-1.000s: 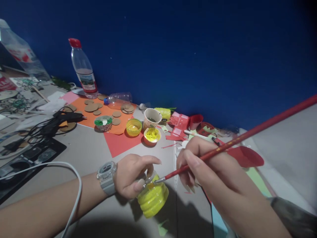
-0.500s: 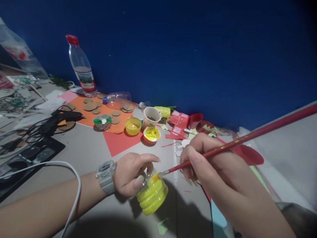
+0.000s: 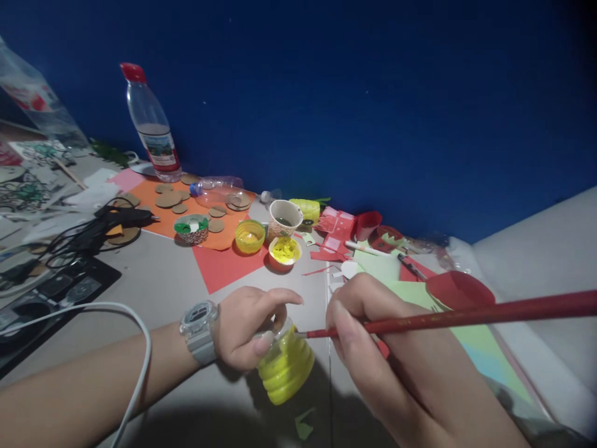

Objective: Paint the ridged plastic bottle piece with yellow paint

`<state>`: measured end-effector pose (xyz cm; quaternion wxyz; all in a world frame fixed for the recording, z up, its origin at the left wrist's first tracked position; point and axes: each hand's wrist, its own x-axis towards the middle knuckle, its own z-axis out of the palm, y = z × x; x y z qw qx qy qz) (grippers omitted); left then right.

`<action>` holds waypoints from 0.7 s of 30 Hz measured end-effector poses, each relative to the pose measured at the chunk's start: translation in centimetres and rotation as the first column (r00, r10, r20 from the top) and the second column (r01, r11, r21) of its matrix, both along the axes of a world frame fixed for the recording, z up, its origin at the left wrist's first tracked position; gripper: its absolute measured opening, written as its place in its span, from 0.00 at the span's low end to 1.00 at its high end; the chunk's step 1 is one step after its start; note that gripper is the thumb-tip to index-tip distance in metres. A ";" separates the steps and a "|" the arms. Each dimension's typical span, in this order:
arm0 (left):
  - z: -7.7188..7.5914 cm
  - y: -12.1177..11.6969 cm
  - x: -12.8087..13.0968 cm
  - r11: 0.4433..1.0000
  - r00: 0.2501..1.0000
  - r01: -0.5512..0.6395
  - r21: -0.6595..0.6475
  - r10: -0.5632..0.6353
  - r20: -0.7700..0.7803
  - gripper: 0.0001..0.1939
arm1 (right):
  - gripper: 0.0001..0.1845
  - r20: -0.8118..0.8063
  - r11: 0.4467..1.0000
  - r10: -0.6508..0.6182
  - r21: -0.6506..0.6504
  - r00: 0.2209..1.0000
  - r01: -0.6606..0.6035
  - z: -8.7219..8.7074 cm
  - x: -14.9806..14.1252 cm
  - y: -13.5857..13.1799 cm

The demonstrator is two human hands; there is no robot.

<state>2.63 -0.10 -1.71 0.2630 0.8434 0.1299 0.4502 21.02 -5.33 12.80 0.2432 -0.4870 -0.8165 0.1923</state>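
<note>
While the yellow-painted plastic piece (image 3: 286,370) is held tilted over the near part of the desk (image 3: 168,274), its clear upper end is gripped by the left hand (image 3: 252,326), with the thumb pressed at the near side and the index finger stretched out above. Whether its lower end is touching the desk cannot be told. A grey watch (image 3: 200,323) is worn on the left wrist. A red paintbrush (image 3: 420,322) is pinched between the thumb and fingers of the right hand (image 3: 387,348), and its tip is brought to the upper right edge of the piece. Beyond the hands, a low cup of yellow paint (image 3: 284,250) is placed between a tall paper cup (image 3: 285,218) and the near side; to its left, a yellow-coated cup (image 3: 249,238) and a bowl with green paint (image 3: 191,229) can be seen. Cardboard discs (image 3: 168,199) are scattered over an orange sheet (image 3: 221,239), by which a red-capped bottle (image 3: 156,130) is stood. A green scrap (image 3: 305,428) is left lying below the piece.
</note>
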 end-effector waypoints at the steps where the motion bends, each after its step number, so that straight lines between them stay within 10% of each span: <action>1: 0.0 0.0 0.0 1.000 1.000 -0.002 -0.004 0.002 -0.003 0.26 | 0.14 0.005 1.000 0.005 -0.025 1.000 -0.004 0.1 0.0 0.0; 21: 0.0 -0.1 -0.4 1.000 0.999 -0.012 -0.027 0.013 0.047 0.24 | 0.18 -0.214 0.996 0.030 -0.078 0.976 -0.048 -1.5 1.0 1.3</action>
